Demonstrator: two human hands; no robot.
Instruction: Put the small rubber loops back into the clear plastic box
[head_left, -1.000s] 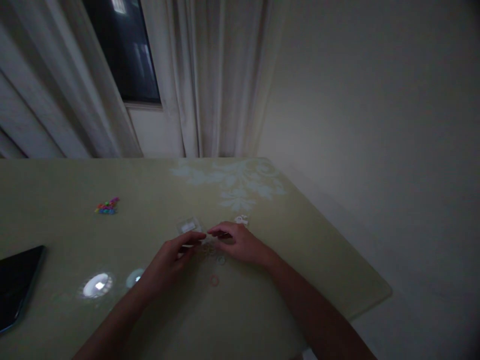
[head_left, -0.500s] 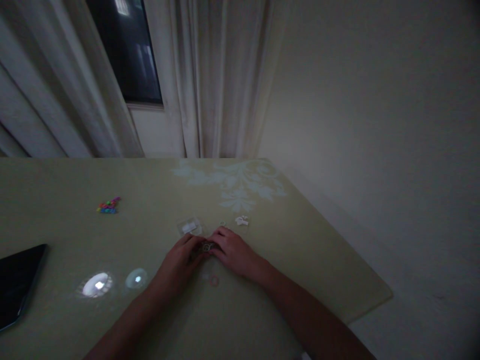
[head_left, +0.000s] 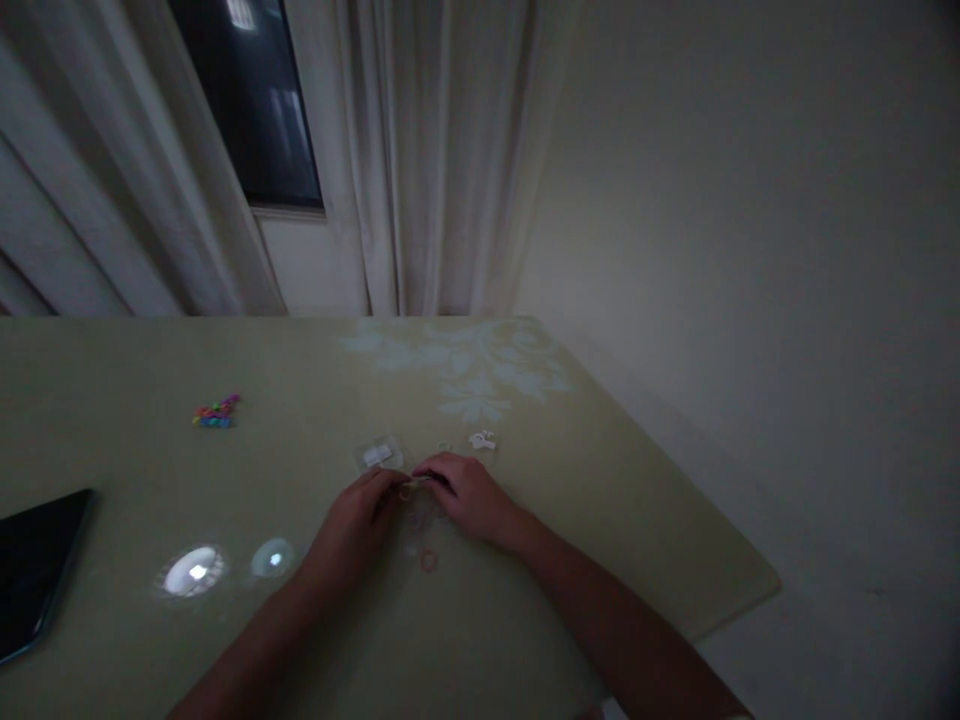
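My left hand [head_left: 371, 503] and my right hand [head_left: 459, 487] meet low over the table, fingertips nearly touching. Both are closed in a pinch. Between them is a small light ring-like piece [head_left: 406, 491], close to the left fingertips; its shape is hard to make out. Just beyond my left hand lies a small clear box [head_left: 379, 453] with a white label. Small white pieces [head_left: 482, 440] lie beyond my right hand, with a pale ring [head_left: 444, 446] beside them. Nearer to me, a pinkish ring [head_left: 428, 561] rests on the table.
A pile of small colourful pieces [head_left: 216, 412] lies at the left on the pale green table [head_left: 300, 370]. A dark tablet-like device [head_left: 41, 565] is at the left edge. Light reflections shine on the tabletop. The table's right edge slants towards a wall; curtains hang behind.
My hands have shifted slightly, and the right fingers are drawn into a tighter pinch. The round light pieces between the hands have changed position, and less of them shows.
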